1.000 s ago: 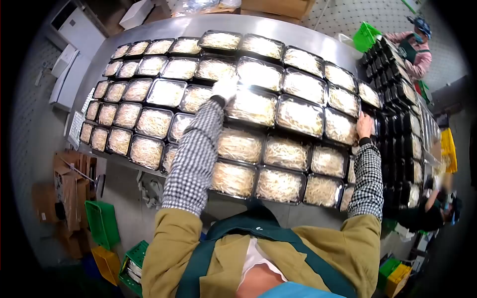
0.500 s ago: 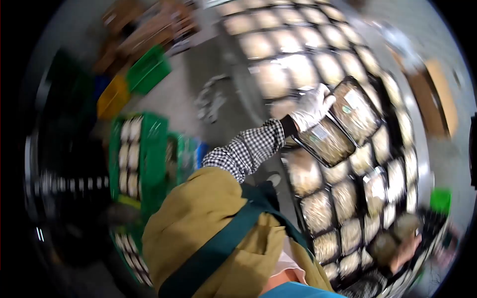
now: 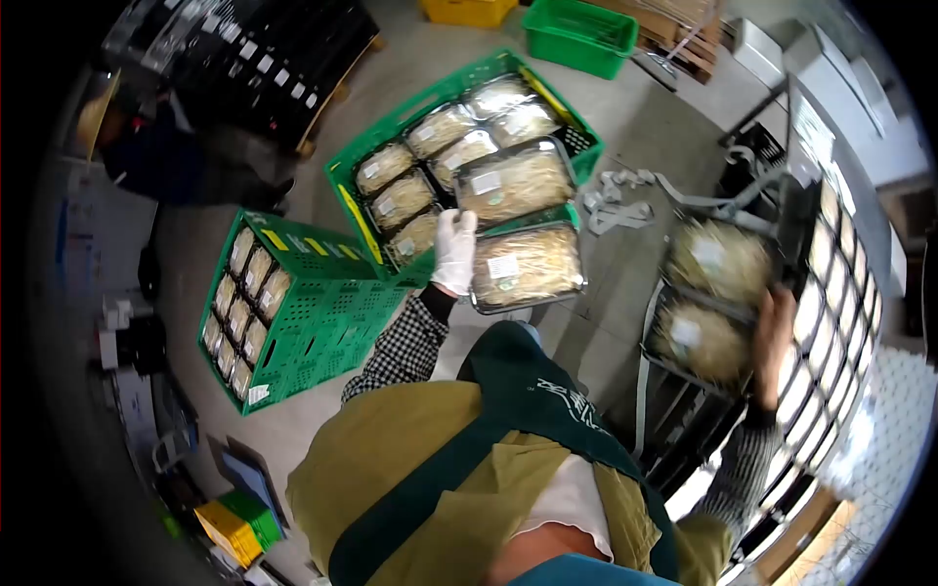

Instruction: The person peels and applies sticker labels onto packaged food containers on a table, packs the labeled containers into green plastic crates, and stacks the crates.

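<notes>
My left hand [image 3: 454,252], in a white glove, is closed on the edges of two film-wrapped black trays filled with pale, thin strands. The upper tray [image 3: 518,186] overlaps the near right side of a green crate [image 3: 363,227]; the lower tray [image 3: 537,269] is beside it, nearer my body. Several similar labelled trays [image 3: 401,200] lie in rows in that crate. At the right, my bare right hand [image 3: 774,337] grips two more wrapped trays side by side, a far one [image 3: 721,259] and a near one [image 3: 696,342]. Its fingertips are partly hidden.
A table at the right carries rows of wrapped trays [image 3: 831,293]. Stacked green crates [image 3: 322,313] stand at left, showing more trays. Grey strapping [image 3: 616,210] lies on the floor between crate and table. Farther back are a green bin [image 3: 581,39] and a person [image 3: 166,156].
My view has swung from the table toward the green crates. My left hand has carried its two trays from above the table to the crate. The right hand's trays now show clearly beside the table.
</notes>
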`<state>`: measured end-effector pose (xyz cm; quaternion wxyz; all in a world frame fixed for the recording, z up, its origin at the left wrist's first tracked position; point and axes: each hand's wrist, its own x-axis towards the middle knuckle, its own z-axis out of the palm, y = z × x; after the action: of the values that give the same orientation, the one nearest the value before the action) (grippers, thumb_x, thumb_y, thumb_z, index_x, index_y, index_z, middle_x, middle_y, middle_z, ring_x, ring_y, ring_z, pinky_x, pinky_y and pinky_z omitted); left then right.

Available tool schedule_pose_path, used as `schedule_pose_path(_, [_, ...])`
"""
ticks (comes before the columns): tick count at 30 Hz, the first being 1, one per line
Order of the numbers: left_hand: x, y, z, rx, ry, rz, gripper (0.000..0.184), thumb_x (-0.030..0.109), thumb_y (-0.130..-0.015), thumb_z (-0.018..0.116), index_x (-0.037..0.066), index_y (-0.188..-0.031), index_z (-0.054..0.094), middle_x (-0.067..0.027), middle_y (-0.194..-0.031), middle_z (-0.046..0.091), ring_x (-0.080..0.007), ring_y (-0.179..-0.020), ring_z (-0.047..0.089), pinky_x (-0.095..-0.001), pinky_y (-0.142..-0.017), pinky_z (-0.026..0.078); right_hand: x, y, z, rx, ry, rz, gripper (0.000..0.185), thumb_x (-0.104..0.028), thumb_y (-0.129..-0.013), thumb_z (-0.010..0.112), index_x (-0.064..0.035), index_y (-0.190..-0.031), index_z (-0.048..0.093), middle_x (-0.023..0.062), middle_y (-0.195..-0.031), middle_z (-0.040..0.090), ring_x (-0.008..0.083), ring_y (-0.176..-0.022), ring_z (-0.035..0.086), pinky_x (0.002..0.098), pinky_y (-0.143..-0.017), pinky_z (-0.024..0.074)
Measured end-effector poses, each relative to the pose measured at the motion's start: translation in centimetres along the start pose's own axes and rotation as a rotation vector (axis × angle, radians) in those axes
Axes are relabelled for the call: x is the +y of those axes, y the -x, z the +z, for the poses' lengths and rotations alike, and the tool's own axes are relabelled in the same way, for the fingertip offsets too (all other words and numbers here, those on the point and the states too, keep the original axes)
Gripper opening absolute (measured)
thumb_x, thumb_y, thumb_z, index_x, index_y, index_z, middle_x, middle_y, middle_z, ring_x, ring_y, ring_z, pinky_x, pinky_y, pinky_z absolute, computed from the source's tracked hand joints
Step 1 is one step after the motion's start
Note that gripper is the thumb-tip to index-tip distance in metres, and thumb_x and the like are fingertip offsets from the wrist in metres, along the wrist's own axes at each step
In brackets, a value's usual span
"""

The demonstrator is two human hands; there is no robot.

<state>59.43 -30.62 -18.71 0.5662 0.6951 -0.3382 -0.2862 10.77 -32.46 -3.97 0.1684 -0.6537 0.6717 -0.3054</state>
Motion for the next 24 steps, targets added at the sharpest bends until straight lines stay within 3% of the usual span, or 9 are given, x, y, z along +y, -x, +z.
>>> schedule_pose_path(7, [-9.2, -9.6, -5.3, 0.094, -0.010, -0.492, 0.024, 0.022, -0.085, 0.064, 0.000, -0.092, 0.061, -0.0038, -0.077, 0.059, -0.0127, -0.068, 0.049, -0.0297, -0.064, 0.041, -11.7, -21.9, 27.1, -0.522, -0.085, -0.253, 0.031, -0.026, -0.088, 0.056, 0.0036, -0.096, 0.055, 0.0220, -0.084, 0.062, 0.0322, -0.079, 0.061, 0.0366, -0.072, 0.0466])
schedule_pose_path(9, [-8.3, -10.7, -6.1, -0.351, -0.216, -0.659, 0.023, 0.021, -0.085, 0.064, 0.000, -0.095, 0.065, -0.0068, -0.083, 0.064, -0.0135, -0.073, 0.055, -0.0296, -0.068, 0.043, -12.0, -25.2, 31.4, -0.754, 0.079, -0.253, 0.036, -0.030, -0.085, 0.058, 0.0047, -0.093, 0.062, 0.0226, -0.082, 0.063, 0.0346, -0.077, 0.062, 0.0384, -0.072, 0.0476])
schedule_pose_path(10, [-11.2, -10.0, -5.6, -0.364, -0.027, -0.533, 0.030, 0.029, -0.083, 0.063, 0.000, -0.076, 0.064, -0.0034, -0.065, 0.057, -0.0136, -0.059, 0.047, -0.0337, -0.056, 0.040, -12.4, -26.3, 32.2, -0.826, 0.220, -0.224, 0.036, -0.030, -0.084, 0.058, 0.0045, -0.089, 0.064, 0.0226, -0.082, 0.064, 0.0345, -0.077, 0.063, 0.0390, -0.072, 0.0478])
schedule_pose_path(13, [-8.2, -10.3, -9.4, -0.591, -0.011, -0.552, 0.034, 0.030, -0.083, 0.062, -0.002, -0.090, 0.066, -0.0084, -0.078, 0.065, -0.0166, -0.072, 0.059, -0.0312, -0.069, 0.047, -11.0, -29.6, 34.9, -0.850, 0.501, -0.268, 0.032, -0.028, -0.080, 0.058, 0.0025, -0.081, 0.067, 0.0219, -0.079, 0.065, 0.0341, -0.073, 0.063, 0.0399, -0.071, 0.0486])
schedule_pose_path(14, [-8.9, -11.5, -11.3, -0.649, -0.165, -0.249, 0.030, 0.026, -0.083, 0.063, -0.002, -0.093, 0.066, -0.0096, -0.084, 0.067, -0.0176, -0.078, 0.061, -0.0300, -0.075, 0.048, -12.0, -29.7, 34.0, -0.872, 0.468, -0.207, 0.031, -0.028, -0.079, 0.059, 0.0010, -0.080, 0.068, 0.0204, -0.076, 0.065, 0.0317, -0.068, 0.064, 0.0394, -0.067, 0.0492])
schedule_pose_path(15, [-8.3, -13.2, -12.1, -0.437, -0.182, -0.535, 0.024, 0.020, -0.082, 0.063, -0.003, -0.089, 0.065, -0.0095, -0.084, 0.066, -0.0161, -0.077, 0.061, -0.0296, -0.071, 0.048, -12.0, -30.2, 34.1, -0.940, 0.395, -0.211, 0.030, -0.028, -0.079, 0.060, 0.0004, -0.078, 0.069, 0.0166, -0.069, 0.065, 0.0249, -0.062, 0.063, 0.0365, -0.062, 0.0488])
schedule_pose_path(18, [-8.3, -20.2, -16.6, -0.185, 0.314, -0.486, 0.019, 0.016, -0.084, 0.061, -0.003, -0.087, 0.066, -0.0079, -0.086, 0.067, -0.0134, -0.075, 0.061, -0.0279, -0.066, 0.048, -13.6, -29.2, 35.4, -1.084, 0.312, -0.153, 0.033, -0.031, -0.080, 0.063, 0.0004, -0.078, 0.070, 0.0105, -0.066, 0.064, 0.0157, -0.056, 0.059, 0.0310, -0.056, 0.0465])
schedule_pose_path(22, [-8.4, -29.4, -18.5, 0.102, 0.125, -0.250, 0.023, 0.019, -0.085, 0.063, -0.002, -0.092, 0.065, -0.0069, -0.089, 0.066, -0.0125, -0.080, 0.061, -0.0248, -0.072, 0.046, -21.9, -23.0, 40.4, -1.204, 0.207, -0.053, 0.037, -0.035, -0.086, 0.059, 0.0009, -0.084, 0.069, 0.0021, -0.060, 0.059, 0.0103, -0.053, 0.050, 0.0286, -0.053, 0.0422])
schedule_pose_path(24, [-12.8, -33.1, -19.9, 0.199, -0.418, -0.115, 0.030, 0.028, -0.085, 0.059, 0.003, -0.101, 0.064, -0.0122, -0.096, 0.066, -0.0251, -0.087, 0.062, -0.0347, -0.077, 0.046, -24.2, -19.3, 46.1, -1.215, 0.004, -0.048, 0.039, -0.035, -0.087, 0.058, 0.0021, -0.085, 0.068, 0.0037, -0.061, 0.059, 0.0106, -0.055, 0.050, 0.0298, -0.053, 0.0426])
